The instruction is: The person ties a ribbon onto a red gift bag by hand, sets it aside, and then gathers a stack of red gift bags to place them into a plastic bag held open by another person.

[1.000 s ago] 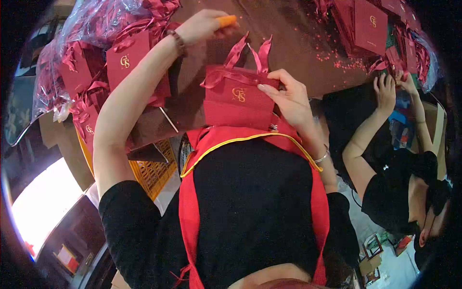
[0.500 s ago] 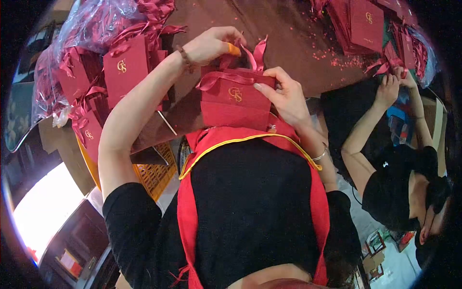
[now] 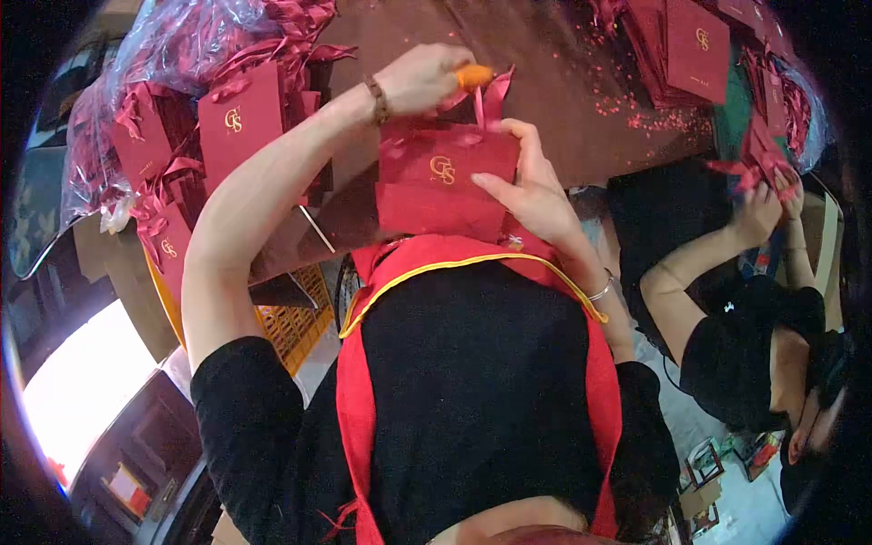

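Note:
A dark-red paper gift bag [image 3: 413, 168] with a gold monogram and red ribbon sits in front of my body. My right hand [image 3: 540, 195] grips its right side, thumb across the front and fingers behind the edge. Above the bag's top, my left hand [image 3: 427, 80] is curled, fingers closed around or against something orange [image 3: 474, 76]; whether this is a tool or a finger cover I cannot tell. A ribbon loop [image 3: 495, 98] stands up from the bag, just below the orange piece. The second red panel [image 3: 436, 211] shows under the front of the bag.
More red bags [image 3: 238, 127] and a clear plastic sack [image 3: 163, 59] lie at left. Bags are stacked [image 3: 695, 54] at upper right, beside red scraps [image 3: 658, 116] on the brown cloth. A co-worker's hands [image 3: 767, 204] handle red ribbon at right. A yellow crate [image 3: 295, 322] stands below left.
My left hand has moved right and slightly up, away from the ribbon. My right thumb has slid lower on the bag's front. The co-worker's hands have shifted right and down.

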